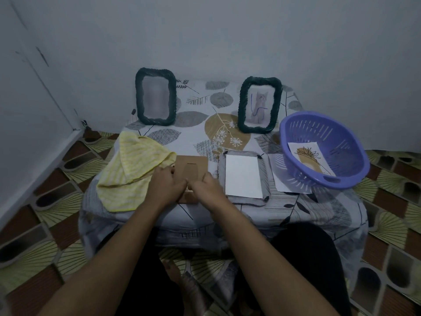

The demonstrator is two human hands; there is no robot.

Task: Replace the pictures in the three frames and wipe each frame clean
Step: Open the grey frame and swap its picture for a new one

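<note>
Grey painted wall backs a low table draped in a leaf-printed cloth point(196, 106), with patterned floor tiles around it.

From the head camera, the landmark is the open frame point(266, 176), lying face down near the front edge. Its grey rim is soft-looking and rounded at the corners, and a plain white sheet point(242, 175) is seated in its recess. Just left of it lies the brown backing board point(192, 166), flat, matt and stiff like pressed card, with a slot cut near its top. Both hands are on that board. The left hand point(167, 184) curls over its left edge and the right hand point(206, 187) pinches its lower part, so each appears to grasp it.

I judge the step to be refitting the back. It would go best with the board kept level, squared to the recess, laid down without shifting the sheet, and then fixed at the small dark tabs on the corners.

Further left of the frame a yellow striped cloth point(129, 169) lies rumpled, ready for wiping. Right of the frame a purple slotted plastic basket point(319, 131) holds a flower picture point(309, 159) and sits partly on a loose sheet point(282, 181). Behind the frame stand two dark braided frames. The left frame point(139, 96) has blurred contents, and the right frame point(242, 106) shows a cat drawing.
</note>
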